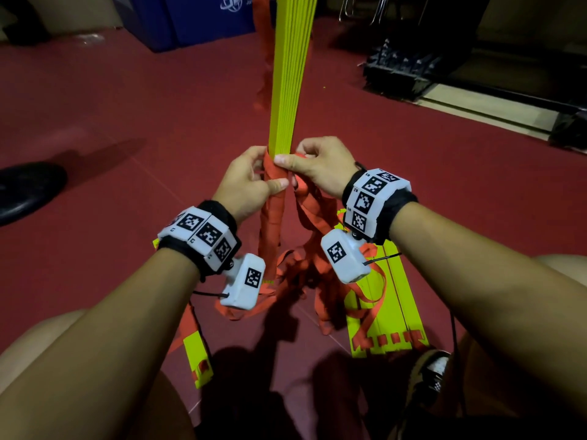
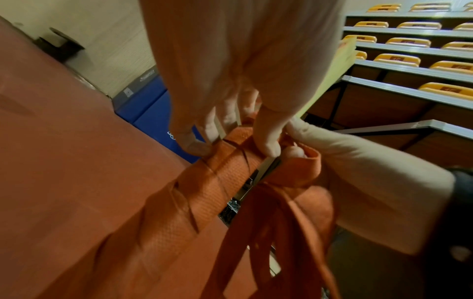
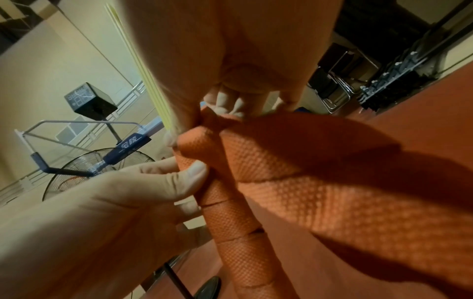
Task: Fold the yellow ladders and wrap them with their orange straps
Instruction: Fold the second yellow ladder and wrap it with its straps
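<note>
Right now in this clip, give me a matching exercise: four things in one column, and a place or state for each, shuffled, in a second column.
Things:
1. upright bundle of folded yellow plastic ladder slats
2. wound orange woven strap
3. flat yellow ladder section
4. black shoe

Places or states:
A. lying on the red floor under the right forearm
B. standing tall between both hands
C. at the left edge of the floor
D. coiled round the bundle's lower part, pinched by left hand and right hand

Pairs: 1-B, 2-D, 3-A, 4-C
</note>
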{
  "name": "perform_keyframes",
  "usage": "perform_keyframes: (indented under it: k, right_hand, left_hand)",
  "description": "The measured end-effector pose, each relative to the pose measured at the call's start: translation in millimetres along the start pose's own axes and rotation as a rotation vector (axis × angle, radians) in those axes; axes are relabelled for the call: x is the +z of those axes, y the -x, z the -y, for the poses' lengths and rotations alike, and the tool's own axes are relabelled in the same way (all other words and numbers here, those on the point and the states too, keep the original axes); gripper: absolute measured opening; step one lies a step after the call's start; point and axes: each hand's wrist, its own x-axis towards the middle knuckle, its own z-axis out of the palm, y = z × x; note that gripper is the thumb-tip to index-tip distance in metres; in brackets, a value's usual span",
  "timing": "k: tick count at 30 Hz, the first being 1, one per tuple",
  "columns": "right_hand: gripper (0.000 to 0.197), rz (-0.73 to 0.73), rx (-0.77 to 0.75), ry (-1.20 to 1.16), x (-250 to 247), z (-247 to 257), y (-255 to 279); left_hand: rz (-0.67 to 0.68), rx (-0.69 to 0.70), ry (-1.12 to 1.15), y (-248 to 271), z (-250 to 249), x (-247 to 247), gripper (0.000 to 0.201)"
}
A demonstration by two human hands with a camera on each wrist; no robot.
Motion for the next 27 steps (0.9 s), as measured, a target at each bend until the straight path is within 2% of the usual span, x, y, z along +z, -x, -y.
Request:
perform_keyframes:
  k: [2, 6, 8, 11, 12, 15, 19, 25, 27]
  right_hand:
    - [0.046, 0.001, -0.005, 0.037, -1.6, 3.6, 0.3]
    - [0.059, -0.025, -0.057, 0.206, -3.4, 6.4, -0.2]
    - [0.058, -0.031, -0.069, 0.266, -4.4, 7.3, -0.2]
    - [0.052, -0.016, -0.08, 0.323, -3.8, 7.4, -0.5]
    - [0.051, -0.015, -0.084, 0.329, -3.1, 7.2, -0.2]
    - [0.052, -0.025, -0.073, 0.307, -3.3, 3.4, -2.3]
    - [0.048, -0.033, -0.031, 0.322, -6.8, 2.2, -1.9]
    - [0.048, -0.107, -0.012, 0.3, -7.2, 8.9, 2.6]
    - [0.051, -0.122, -0.014, 0.291, -7.2, 12.3, 5.1]
  left_hand:
    - [-0.01, -0.007, 0.0, -1.0, 1.2, 0.1, 0.047]
    - [-0.01, -0.018, -0.032, 0.8, -1.9, -3.2, 0.046]
    - [-0.009, -0.012, -0.114, 0.9, -1.4, -6.3, 0.045]
    - [-0.025, -0.009, -0.242, -2.8, 4.4, -9.9, 0.055]
    - [-0.029, -0.013, -0.262, -3.7, 4.1, -10.4, 0.053]
    - [0.034, -0.033, -0.182, -4.6, 0.5, -9.7, 0.031]
    - [0.052, -0.028, -0.162, -3.0, 4.6, -10.1, 0.042]
    - [-0.01, 0.005, -0.181, -3.2, 7.4, -7.9, 0.031]
    - [-0.022, 0.004, -0.212, -4.3, 7.6, -7.7, 0.035]
